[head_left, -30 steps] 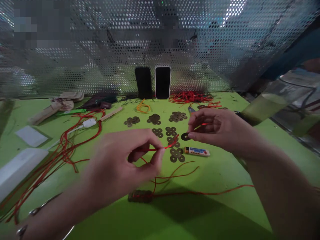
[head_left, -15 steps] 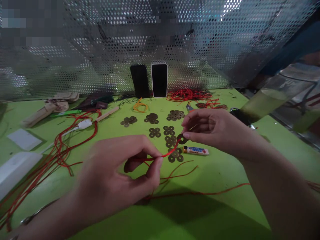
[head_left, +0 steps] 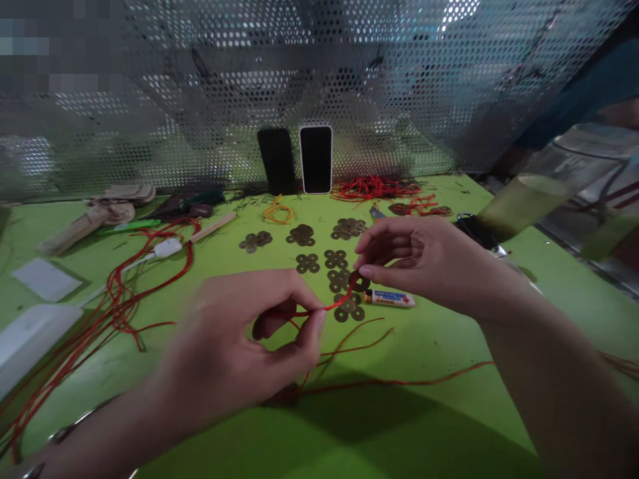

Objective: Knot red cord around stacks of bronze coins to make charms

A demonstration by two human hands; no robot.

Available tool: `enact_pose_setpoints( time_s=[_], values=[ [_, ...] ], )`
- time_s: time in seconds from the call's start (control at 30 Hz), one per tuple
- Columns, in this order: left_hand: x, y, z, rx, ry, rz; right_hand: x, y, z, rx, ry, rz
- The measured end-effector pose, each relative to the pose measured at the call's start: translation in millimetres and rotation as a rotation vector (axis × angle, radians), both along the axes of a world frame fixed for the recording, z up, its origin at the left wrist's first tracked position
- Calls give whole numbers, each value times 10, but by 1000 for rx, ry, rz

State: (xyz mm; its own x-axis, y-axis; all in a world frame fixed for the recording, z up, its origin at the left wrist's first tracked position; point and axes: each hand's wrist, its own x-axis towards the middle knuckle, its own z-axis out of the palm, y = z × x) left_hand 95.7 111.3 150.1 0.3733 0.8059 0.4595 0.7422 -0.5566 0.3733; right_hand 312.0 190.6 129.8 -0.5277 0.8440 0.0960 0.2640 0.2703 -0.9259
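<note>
My left hand pinches a red cord between thumb and forefinger. The cord runs right to a dark round coin with a hole. My right hand grips that coin at its upper edge between thumb and fingertips. The cord's end meets the coin at its hole; whether it passes through I cannot tell. Under and beyond the hands, old-style coins lie in small clusters, such as one coin group and another coin pile. A small glue tube rests below my right hand.
Two phones lean against a perforated metal screen. Red cords and a white power strip lie at left. A tangle of red thread sits at the back. A jar of yellowish liquid stands at right.
Both hands hold nearly the same pose, still gripping the cord and coin. The coin sits slightly lower and left, with the whole view shifted a little left.
</note>
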Motion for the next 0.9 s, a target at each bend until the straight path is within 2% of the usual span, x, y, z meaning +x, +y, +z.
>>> enact_pose_setpoints(
  time_s=[0.4,0.6,0.9],
  values=[
    [19,7,1,-38,29,-6,3,-23,12,9,-2,3],
    [26,53,-55,-72,22,-15,-11,-42,29,-1,-16,47],
    [40,148,-152,-317,-48,2,-12,-69,52,-50,-3,201]
  ],
)
